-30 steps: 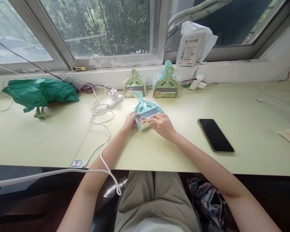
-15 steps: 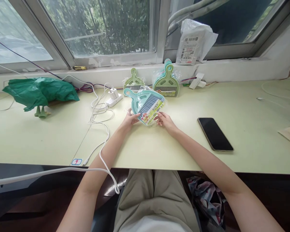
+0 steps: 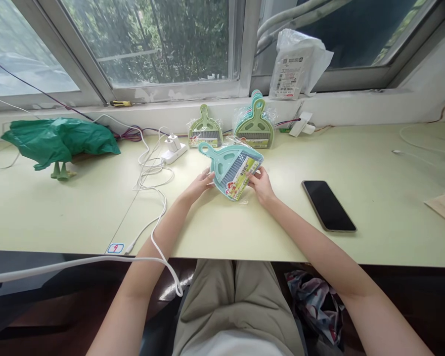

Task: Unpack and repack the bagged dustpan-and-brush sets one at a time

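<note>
Between my hands is a light blue dustpan with a small brush (image 3: 233, 168), in clear plastic wrap with a colourful label. It is tilted, its handle pointing up and left. My left hand (image 3: 202, 184) grips its left edge, fingers partly hidden behind it. My right hand (image 3: 260, 185) holds the lower right edge beside the label. Behind it, against the wall, stand a wrapped green dustpan set (image 3: 205, 129) and a stack of green and blue dustpan sets (image 3: 255, 126).
A black phone (image 3: 328, 205) lies to the right. White cables (image 3: 152, 188) and a power strip (image 3: 174, 154) are on the left, beyond them a green plastic bag (image 3: 61, 141). A white package (image 3: 294, 69) stands on the sill, a yellow-handled screwdriver (image 3: 120, 103) lies left.
The dustpan set has moved slightly right and toward me, and turned a little. My right hand has shifted its hold further around the right edge.
</note>
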The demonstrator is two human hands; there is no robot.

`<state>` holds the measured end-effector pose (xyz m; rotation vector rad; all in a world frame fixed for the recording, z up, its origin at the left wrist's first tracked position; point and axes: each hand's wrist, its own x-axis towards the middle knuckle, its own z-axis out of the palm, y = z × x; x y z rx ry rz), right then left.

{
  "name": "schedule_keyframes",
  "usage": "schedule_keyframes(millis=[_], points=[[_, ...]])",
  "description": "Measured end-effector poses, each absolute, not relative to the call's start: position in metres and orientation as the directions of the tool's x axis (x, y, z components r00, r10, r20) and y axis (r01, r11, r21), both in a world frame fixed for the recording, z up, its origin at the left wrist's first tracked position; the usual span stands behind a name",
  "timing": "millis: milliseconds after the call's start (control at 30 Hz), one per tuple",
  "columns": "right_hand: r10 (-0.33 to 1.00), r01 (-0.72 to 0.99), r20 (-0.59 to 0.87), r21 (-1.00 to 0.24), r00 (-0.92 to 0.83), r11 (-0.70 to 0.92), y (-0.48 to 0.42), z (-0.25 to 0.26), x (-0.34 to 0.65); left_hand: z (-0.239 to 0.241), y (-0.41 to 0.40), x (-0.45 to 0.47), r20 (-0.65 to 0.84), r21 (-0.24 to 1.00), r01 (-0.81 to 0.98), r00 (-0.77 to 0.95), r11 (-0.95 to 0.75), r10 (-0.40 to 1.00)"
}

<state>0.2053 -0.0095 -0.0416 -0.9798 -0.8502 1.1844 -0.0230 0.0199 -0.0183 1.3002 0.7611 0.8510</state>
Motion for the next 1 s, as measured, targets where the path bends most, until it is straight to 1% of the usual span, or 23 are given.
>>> schedule_keyframes(millis=[167,267,367,533,667,733,767,800,867,933,967,1000], points=[[0.978,-0.320,0.000,-0.945,0.207,0.068,-0.008,-0.042,0.210,-0.028,0.033,-0.030,-0.077,0.977,-0.153,0.382,0.145,0.921],[0.976,-0.280,-0.001,-0.958,0.219,0.062,-0.007,-0.042,0.213,-0.031,0.039,-0.036,-0.131,0.972,-0.143,0.330,0.186,0.935],[0.978,-0.250,0.011,-0.966,0.208,0.064,-0.008,-0.040,0.214,-0.029,0.041,-0.040,-0.143,0.979,-0.103,0.274,0.177,0.951],[0.983,-0.252,0.002,-0.966,0.184,0.049,-0.012,-0.033,0.210,-0.026,0.042,-0.042,-0.161,0.984,-0.058,0.098,0.167,0.982],[0.981,-0.258,0.020,-0.964,0.194,0.070,-0.014,-0.030,0.209,-0.025,0.045,-0.040,-0.182,0.982,-0.053,0.040,0.184,0.983],[0.981,-0.255,0.030,-0.964,0.192,0.079,-0.014,-0.029,0.211,-0.024,0.046,-0.040,-0.191,0.980,-0.071,-0.029,0.188,0.981],[0.982,-0.242,0.034,-0.967,0.185,0.079,-0.014,-0.029,0.212,-0.023,0.046,-0.040,-0.167,0.985,-0.065,-0.083,0.162,0.982],[0.985,-0.223,0.037,-0.972,0.171,0.075,-0.014,-0.028,0.213,-0.022,0.045,-0.041,-0.112,0.993,-0.040,-0.141,0.107,0.984],[0.990,-0.178,0.035,-0.982,0.134,0.059,-0.014,-0.027,0.215,-0.019,0.043,-0.042,0.078,0.995,0.082,-0.213,-0.062,0.974],[0.996,-0.152,0.032,-0.987,0.079,0.044,-0.015,-0.026,0.214,-0.016,0.039,-0.042,0.261,0.948,0.231,-0.180,-0.217,0.948],[0.998,-0.148,0.031,-0.988,0.051,0.038,-0.015,-0.026,0.213,-0.014,0.038,-0.042,0.311,0.923,0.280,-0.145,-0.262,0.939],[0.999,-0.146,0.030,-0.989,0.026,0.034,-0.016,-0.025,0.212,-0.013,0.036,-0.041,0.330,0.909,0.306,-0.110,-0.284,0.938]])
